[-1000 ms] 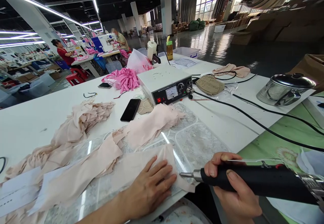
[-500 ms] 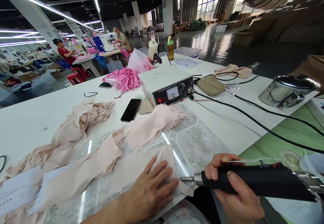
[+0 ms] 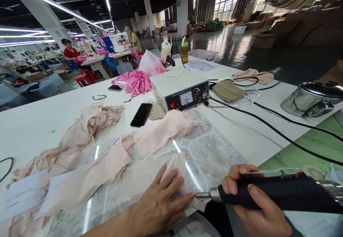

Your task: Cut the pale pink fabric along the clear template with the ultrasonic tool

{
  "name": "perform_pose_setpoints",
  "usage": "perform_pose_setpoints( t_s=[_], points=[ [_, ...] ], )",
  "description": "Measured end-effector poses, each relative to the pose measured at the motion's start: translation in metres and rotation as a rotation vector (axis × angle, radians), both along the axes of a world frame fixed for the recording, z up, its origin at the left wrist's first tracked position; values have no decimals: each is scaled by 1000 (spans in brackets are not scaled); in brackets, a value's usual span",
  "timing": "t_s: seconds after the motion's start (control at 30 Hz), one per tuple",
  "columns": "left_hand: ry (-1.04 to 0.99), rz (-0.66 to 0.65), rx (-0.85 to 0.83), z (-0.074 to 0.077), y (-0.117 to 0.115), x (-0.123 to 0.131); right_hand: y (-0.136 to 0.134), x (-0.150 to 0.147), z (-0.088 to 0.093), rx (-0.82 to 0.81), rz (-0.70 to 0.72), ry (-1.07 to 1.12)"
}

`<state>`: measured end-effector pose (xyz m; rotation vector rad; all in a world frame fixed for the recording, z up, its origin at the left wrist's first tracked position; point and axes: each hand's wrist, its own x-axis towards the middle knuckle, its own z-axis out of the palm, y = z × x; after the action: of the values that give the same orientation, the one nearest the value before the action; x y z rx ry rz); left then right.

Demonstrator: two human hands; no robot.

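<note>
My left hand (image 3: 158, 205) lies flat with fingers spread on a pale pink fabric piece (image 3: 150, 174) on a clear glass plate (image 3: 214, 154) at the table's near edge. My right hand (image 3: 254, 208) is wrapped round a black handheld tool (image 3: 278, 194). Its metal tip (image 3: 203, 194) touches the fabric's near right corner, just beside my left fingertips. A black cable (image 3: 268, 126) runs from the tool's side toward a white control box (image 3: 182, 87) with a dial and red buttons.
Heaps of pink fabric pieces (image 3: 88, 122) lie to the left and middle. A black phone (image 3: 141, 114) lies by the box. A steel pot (image 3: 313, 99) stands at right. Bright pink strips (image 3: 135, 81), a bottle (image 3: 184, 51) and people at sewing tables (image 3: 71, 53) are beyond.
The tool tip has moved left and closer to my left fingertips on the fabric's corner. My view has shifted slightly.
</note>
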<state>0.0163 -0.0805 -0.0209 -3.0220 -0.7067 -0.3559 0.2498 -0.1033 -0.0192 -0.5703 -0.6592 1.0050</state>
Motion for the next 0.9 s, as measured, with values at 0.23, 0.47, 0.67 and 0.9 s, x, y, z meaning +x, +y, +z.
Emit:
perform_pose_setpoints(
  t_s=[0.23, 0.47, 0.67, 0.9],
  points=[
    [35, 19, 50, -5, -5, 2, -1, 2, 1, -7, -7, 0],
    [30, 34, 97, -11, -7, 2, 1, 3, 0, -23, -14, 6],
    [21, 31, 104, -13, -7, 2, 2, 0, 0, 7, -28, -5],
    [3, 33, 105, -18, -9, 1, 0, -11, 11, -28, -111, -18]
  ],
)
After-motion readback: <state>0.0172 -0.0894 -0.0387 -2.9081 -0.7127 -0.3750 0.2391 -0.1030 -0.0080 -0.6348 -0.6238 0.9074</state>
